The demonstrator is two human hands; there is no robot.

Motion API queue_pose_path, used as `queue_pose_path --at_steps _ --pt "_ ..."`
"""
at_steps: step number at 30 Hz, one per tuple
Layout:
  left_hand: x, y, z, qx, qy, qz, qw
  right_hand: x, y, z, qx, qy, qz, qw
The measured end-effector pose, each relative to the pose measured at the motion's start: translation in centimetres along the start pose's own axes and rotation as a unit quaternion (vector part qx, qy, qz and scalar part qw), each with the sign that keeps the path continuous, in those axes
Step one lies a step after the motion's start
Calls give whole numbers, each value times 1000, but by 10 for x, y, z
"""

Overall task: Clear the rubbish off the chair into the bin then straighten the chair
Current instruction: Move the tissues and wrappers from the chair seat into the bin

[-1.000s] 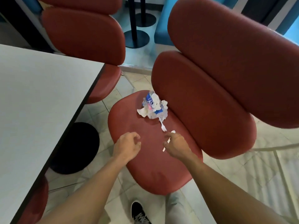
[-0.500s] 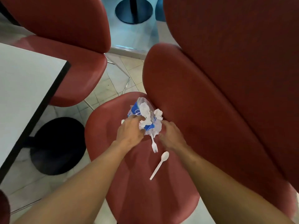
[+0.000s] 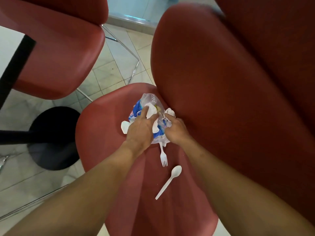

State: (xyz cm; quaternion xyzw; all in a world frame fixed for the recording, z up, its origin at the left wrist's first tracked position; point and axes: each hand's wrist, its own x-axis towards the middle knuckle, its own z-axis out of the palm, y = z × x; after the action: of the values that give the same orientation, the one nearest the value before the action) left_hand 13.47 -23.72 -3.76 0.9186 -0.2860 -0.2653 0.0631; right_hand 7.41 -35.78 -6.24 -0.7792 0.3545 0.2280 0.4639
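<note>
- Chair (image 3: 105, 133): red seat fills the lower middle of the view, its red back rising at 2 o'clock. The rubbish lies on the seat, close against the foot of the back.
- Second chair (image 3: 56, 53): red, at 10 o'clock, on thin metal legs over the tiled floor (image 3: 119, 65).
- Table (image 3: 6, 48): a white corner with a dark edge at 9 o'clock; its round black base (image 3: 51, 138) stands on the floor at 8 o'clock from the seat.
- Bag (image 3: 151, 106): crumpled clear plastic with blue print, in the middle of the seat, between the two hands.
- Left hand (image 3: 139, 130): lies on the bag from 7 o'clock, fingers stretched forward and lightly bent over the plastic, pressing rather than clutching.
- Right hand (image 3: 175, 130): at the bag's 4 o'clock side, fingers curled into the plastic, gripping it.
- Spoon (image 3: 168, 182): white plastic, loose on the seat at 5 o'clock from the bag, touching nothing else.
- Fork (image 3: 163, 155): white plastic, handle tucked under the bag, tines pointing to 6 o'clock.
- Tissue (image 3: 170, 111): white wad at the bag's 2 o'clock edge, beside the right fingertips.
- White scrap (image 3: 124, 127): at the bag's 8 o'clock edge, partly under the left hand.
</note>
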Motion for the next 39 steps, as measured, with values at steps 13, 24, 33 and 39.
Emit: queue_pose_path --at_steps 13,24,33,39 --pt "-17 -5 0 -133 94 11 987 -19 11 7 27 82 33 996" --pt "-136 -7 -35 -193 120 -52 972 -146 -11 21 116 235 66 963" --pt "-283 -50 -40 -220 146 -102 959 -279 -29 99 146 242 58 958" --pt "-364 -90 -26 -273 135 -121 945 -351 -33 146 173 248 46 952"
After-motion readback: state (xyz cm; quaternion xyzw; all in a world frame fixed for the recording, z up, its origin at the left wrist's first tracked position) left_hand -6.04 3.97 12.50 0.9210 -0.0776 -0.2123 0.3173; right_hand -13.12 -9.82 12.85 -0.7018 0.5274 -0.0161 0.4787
